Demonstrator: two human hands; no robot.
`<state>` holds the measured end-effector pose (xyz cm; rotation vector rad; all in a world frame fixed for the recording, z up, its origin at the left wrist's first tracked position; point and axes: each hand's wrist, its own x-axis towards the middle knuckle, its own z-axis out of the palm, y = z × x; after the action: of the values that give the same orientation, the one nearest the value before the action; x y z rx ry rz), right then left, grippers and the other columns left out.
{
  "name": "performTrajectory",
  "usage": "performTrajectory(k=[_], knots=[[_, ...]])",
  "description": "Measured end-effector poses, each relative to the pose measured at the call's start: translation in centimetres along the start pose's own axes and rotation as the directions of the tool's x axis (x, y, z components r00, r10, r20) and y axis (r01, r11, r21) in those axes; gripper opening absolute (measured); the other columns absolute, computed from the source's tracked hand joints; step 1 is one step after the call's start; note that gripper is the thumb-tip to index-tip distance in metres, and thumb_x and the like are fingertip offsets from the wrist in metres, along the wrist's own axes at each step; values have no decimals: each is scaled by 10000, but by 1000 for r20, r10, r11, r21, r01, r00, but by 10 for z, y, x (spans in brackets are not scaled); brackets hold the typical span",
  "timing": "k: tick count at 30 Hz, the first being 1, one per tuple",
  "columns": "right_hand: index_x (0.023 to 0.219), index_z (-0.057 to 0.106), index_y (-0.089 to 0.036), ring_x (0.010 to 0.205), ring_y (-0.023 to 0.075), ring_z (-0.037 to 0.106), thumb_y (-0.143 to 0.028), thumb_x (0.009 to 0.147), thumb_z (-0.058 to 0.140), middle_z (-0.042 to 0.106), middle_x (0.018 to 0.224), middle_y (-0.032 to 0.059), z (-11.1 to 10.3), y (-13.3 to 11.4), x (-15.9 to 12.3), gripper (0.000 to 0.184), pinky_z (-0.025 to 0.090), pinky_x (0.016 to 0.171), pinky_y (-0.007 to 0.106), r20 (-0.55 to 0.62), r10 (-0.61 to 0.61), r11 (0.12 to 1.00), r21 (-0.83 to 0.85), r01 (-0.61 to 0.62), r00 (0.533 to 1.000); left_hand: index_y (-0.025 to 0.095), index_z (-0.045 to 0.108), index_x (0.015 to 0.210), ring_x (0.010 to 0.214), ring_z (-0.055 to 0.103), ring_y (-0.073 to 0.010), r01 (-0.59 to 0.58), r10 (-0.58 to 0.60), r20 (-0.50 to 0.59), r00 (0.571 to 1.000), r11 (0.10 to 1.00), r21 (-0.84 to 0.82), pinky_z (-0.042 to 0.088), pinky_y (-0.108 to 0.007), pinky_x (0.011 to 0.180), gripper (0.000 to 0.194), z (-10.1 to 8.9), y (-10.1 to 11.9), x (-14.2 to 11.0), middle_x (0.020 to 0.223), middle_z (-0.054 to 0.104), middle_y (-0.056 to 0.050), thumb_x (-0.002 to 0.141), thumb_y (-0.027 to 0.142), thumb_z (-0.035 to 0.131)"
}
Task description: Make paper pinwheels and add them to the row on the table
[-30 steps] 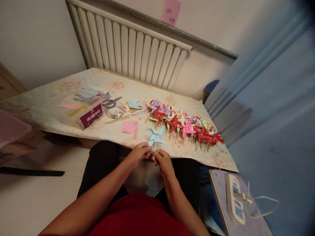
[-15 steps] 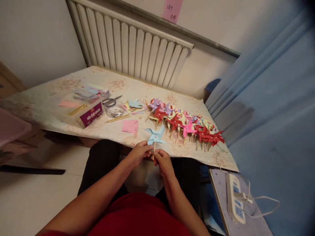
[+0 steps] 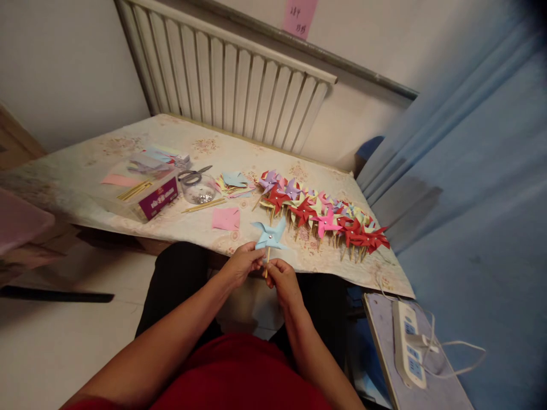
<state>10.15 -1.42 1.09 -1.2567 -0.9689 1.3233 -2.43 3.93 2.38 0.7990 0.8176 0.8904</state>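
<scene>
Flowered cloth (image 3: 179, 134) covers the worktop (image 3: 243, 151) below a pale radiator (image 3: 217, 85); at the near edge the light-blue pinwheel (image 3: 270, 236) is upright, right hand (image 3: 282, 277) pinching its stick (image 3: 269, 254), left hand (image 3: 245, 263) just beneath the blades, its grip impossible to tell, many colourful pinwheels (image 3: 327, 222) standing to the right

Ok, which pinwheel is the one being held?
The light blue pinwheel, its stick pinched in the right hand. The other pinwheels are all bunched together on the table.
</scene>
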Motion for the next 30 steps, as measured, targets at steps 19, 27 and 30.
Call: performTrajectory(k=[19,27,30], knots=[[683,585,-176,374,65,372,-406,728,624,556,509,-37,1,-2,-2,237,245,404,209,1,-2,1000,-4,2,1000,138,527,706,488,474,-53,-15,12,-36,999,997,-74,355,-182,463,246,-3,10,0,610,540,25,623,248,730],[677,585,-171,375,60,372,-374,732,621,556,516,-38,1,-1,-2,213,241,402,204,-7,-15,1000,8,15,1000,133,528,722,489,475,-49,-28,24,-41,999,995,-96,358,-175,464,262,-6,15,2,637,561,19,635,264,737],[685,590,-169,376,58,377,-373,735,617,571,537,-32,1,-1,-2,212,247,400,203,-7,-19,1000,14,19,1000,131,530,717,487,473,-48,-32,28,-42,999,994,-106,360,-176,465,260,-7,16,3,632,561,21,636,264,738]])
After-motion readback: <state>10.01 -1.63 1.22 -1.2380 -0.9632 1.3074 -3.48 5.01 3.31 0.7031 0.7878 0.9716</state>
